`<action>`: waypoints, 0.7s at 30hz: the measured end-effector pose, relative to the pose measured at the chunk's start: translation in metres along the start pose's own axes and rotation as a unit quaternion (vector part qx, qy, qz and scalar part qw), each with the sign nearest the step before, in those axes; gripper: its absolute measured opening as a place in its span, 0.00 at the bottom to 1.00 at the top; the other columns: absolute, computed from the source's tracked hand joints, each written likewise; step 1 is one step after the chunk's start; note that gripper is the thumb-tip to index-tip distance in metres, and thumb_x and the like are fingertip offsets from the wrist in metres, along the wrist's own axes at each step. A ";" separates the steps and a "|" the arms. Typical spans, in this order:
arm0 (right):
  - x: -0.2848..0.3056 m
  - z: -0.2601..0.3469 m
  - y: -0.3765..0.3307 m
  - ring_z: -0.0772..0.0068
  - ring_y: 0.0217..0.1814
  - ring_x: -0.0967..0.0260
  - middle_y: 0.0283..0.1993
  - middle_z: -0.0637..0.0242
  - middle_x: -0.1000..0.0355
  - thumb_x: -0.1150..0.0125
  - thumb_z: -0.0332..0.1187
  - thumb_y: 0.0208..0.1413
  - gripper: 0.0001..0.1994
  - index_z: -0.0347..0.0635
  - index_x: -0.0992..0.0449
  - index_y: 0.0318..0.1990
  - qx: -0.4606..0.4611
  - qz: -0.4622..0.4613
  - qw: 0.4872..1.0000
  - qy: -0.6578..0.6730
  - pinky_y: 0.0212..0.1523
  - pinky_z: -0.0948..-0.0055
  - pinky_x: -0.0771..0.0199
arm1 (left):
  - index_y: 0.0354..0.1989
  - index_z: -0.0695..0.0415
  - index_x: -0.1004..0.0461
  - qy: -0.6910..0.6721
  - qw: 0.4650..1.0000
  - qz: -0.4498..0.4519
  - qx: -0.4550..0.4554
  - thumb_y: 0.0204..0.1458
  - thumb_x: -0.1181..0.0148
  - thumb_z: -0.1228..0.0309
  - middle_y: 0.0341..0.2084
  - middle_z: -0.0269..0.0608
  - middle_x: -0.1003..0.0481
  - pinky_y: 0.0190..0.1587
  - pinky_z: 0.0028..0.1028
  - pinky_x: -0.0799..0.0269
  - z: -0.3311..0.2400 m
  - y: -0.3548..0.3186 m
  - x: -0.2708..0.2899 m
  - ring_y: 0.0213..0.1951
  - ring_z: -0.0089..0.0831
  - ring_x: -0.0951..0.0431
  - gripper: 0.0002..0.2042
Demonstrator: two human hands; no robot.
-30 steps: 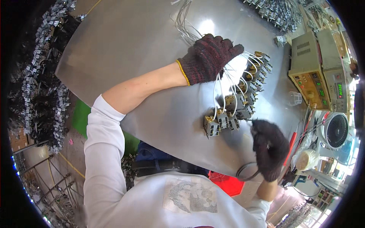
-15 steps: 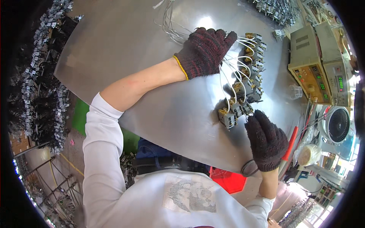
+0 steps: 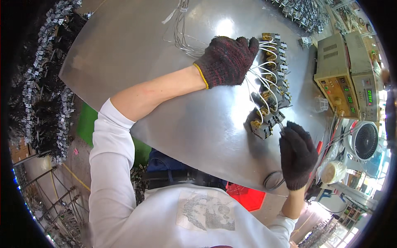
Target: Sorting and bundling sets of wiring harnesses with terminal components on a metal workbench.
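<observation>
Your left hand [image 3: 229,62] is closed around thin white wires [image 3: 257,75]; the row of grey blocks [image 3: 283,84] at their ends curves from its two o'clock to five o'clock on the tabletop [image 3: 186,132]. The nearest blocks sit close to your right hand [image 3: 298,155], at its eleven o'clock; its fingers are bent, but whether they grip anything you cannot tell from here. The blocks are small and boxy, with brassy parts where the wires arch in. Your dark gloves are knitted, the left red-flecked and yellow-edged; the tabletop is smooth, shiny metal.
</observation>
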State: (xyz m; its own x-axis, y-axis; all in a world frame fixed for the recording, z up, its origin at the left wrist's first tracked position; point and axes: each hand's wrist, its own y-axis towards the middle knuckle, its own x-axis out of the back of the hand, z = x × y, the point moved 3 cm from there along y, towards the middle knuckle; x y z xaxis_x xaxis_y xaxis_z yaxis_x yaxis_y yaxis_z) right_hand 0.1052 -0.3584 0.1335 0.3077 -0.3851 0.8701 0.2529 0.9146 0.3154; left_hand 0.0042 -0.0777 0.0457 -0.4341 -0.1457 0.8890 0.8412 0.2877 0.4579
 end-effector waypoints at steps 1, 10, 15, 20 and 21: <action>-0.002 0.004 -0.001 0.62 0.49 0.17 0.54 0.58 0.17 0.27 0.20 0.57 0.14 0.41 0.15 0.50 0.002 0.000 1.000 0.001 0.48 0.65 0.16 | 0.61 0.69 0.29 0.016 1.000 -0.012 -0.005 0.49 0.39 0.62 0.31 0.48 0.23 0.23 0.44 0.27 -0.002 0.000 0.001 0.27 0.40 0.20 0.32; -0.007 0.004 -0.001 0.53 0.41 0.16 0.53 0.57 0.16 0.22 0.26 0.51 0.17 0.46 0.14 0.50 0.103 0.045 0.982 -0.152 0.40 0.61 0.16 | 0.61 0.69 0.30 0.004 1.000 -0.023 -0.013 0.50 0.40 0.63 0.30 0.47 0.24 0.22 0.44 0.28 0.002 -0.003 -0.004 0.27 0.38 0.20 0.30; -0.003 0.006 0.000 0.57 0.39 0.16 0.53 0.59 0.15 0.21 0.28 0.49 0.18 0.47 0.14 0.49 0.139 0.095 0.963 -0.209 0.36 0.62 0.18 | 0.60 0.69 0.29 0.014 1.000 -0.026 -0.009 0.50 0.40 0.63 0.32 0.48 0.24 0.23 0.44 0.27 -0.001 -0.002 0.003 0.28 0.39 0.19 0.30; -0.004 0.017 -0.003 0.53 0.44 0.16 0.53 0.53 0.16 0.25 0.23 0.54 0.14 0.42 0.14 0.49 0.039 0.028 0.995 -0.090 0.46 0.62 0.16 | 0.60 0.69 0.29 -0.009 1.000 0.007 0.006 0.48 0.39 0.63 0.33 0.48 0.24 0.24 0.44 0.27 0.000 -0.002 0.001 0.28 0.40 0.19 0.31; -0.004 0.021 -0.006 0.53 0.44 0.16 0.53 0.53 0.16 0.25 0.23 0.54 0.14 0.42 0.14 0.49 0.039 0.029 0.995 -0.091 0.46 0.62 0.16 | 0.60 0.69 0.29 -0.010 1.000 0.006 0.007 0.48 0.39 0.63 0.33 0.48 0.24 0.24 0.44 0.27 0.000 -0.002 0.000 0.28 0.40 0.19 0.31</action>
State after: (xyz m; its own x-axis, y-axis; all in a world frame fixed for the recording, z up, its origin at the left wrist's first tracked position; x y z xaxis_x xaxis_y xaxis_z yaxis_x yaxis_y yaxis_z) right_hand 0.0831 -0.3593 0.1362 0.1460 -0.3091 0.9398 0.1646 0.9443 0.2851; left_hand 0.0024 -0.0786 0.0444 -0.4299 -0.1229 0.8945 0.8421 0.3027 0.4463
